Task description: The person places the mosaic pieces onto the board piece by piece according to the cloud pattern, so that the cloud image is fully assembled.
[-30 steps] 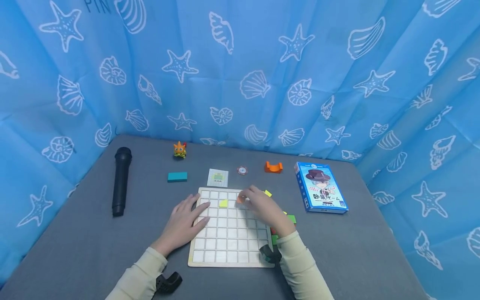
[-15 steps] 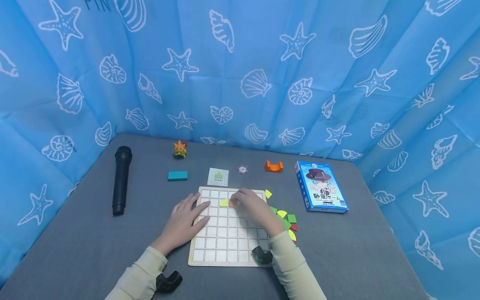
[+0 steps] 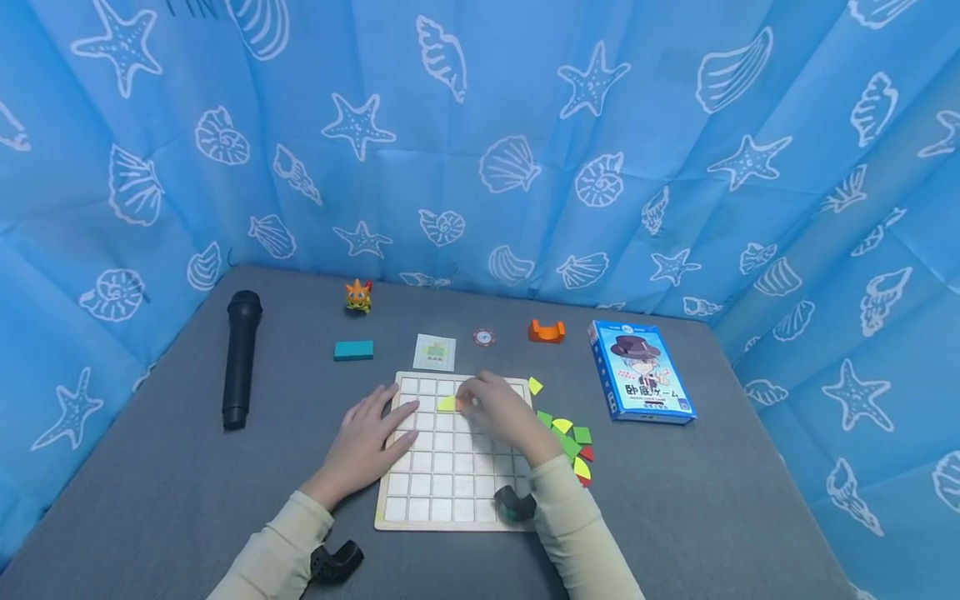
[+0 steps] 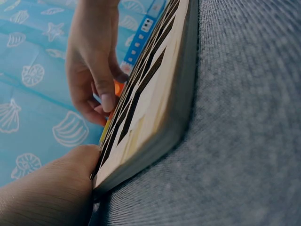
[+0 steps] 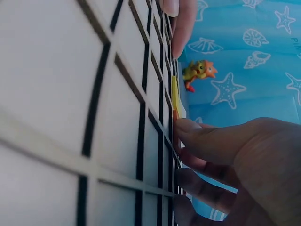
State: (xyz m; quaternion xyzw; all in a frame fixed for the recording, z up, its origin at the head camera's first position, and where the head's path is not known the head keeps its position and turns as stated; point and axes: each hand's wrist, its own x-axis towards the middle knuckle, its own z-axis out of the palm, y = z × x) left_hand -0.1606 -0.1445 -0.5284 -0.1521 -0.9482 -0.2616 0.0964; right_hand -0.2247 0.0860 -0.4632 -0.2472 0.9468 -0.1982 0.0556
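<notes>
A white grid board [image 3: 420,485] with a pale wooden rim lies on the grey table. My left hand [image 3: 363,450] rests over its left edge with the fingers spread. In its upper rows sits a yellow tile [image 3: 446,404] with one curved or slanted side. Directly right of it, my right hand [image 3: 501,408] pinches a small orange tile [image 3: 461,405] between thumb and fingers, down at the grid. In the right wrist view the orange tile [image 5: 176,125] stands end to end with the yellow tile [image 5: 175,92]; the fingers hide part of it.
Green, yellow and red tiles [image 3: 572,446] lie loose by the board's right edge. Behind it are a pattern card [image 3: 434,352], teal block [image 3: 353,350], round chip [image 3: 483,337], orange arch block [image 3: 546,332] and toy figure [image 3: 358,296]. A microphone [image 3: 241,358] lies left, a blue box [image 3: 642,372] right.
My right hand has moved left across the board with the orange tile, bringing it up beside the yellow one. The loose tiles at the right have come into view. My left hand stays put.
</notes>
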